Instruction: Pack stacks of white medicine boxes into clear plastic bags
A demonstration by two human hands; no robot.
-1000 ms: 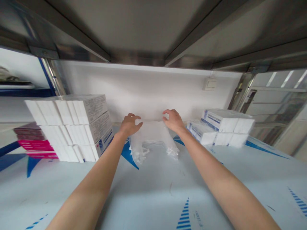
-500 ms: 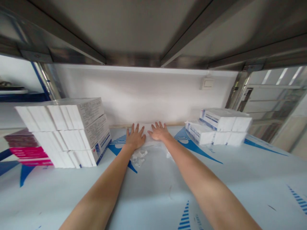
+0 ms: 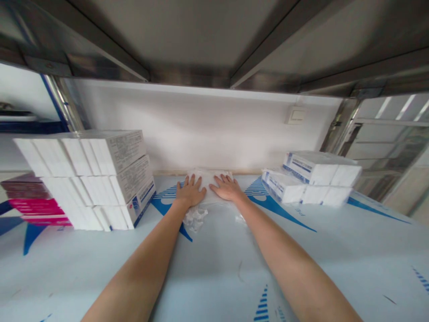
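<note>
At the back of the shelf (image 3: 214,277), close against the white wall (image 3: 208,129), a clear plastic bag (image 3: 209,181) lies flat under both hands. Left hand (image 3: 191,193) and right hand (image 3: 228,188) rest side by side, palms down, fingers (image 3: 198,182) spread and straight, gripping nothing; the flat press appears suited to holding the thin film down and smoothing it. Crumpled bag handles (image 3: 195,218) trail toward the viewer, beside the left wrist. Left of the hands, well apart, stands a three-tier stack of white cartons (image 3: 100,179), long sides squared to one another, with pink cartons (image 3: 36,208) beyond it. To the right, a lower pile of white and blue cartons (image 3: 311,179) sits near the wall. An upper shelf (image 3: 201,40) of metal roofs the bay, and a wall switch (image 3: 295,116) shows at right.
</note>
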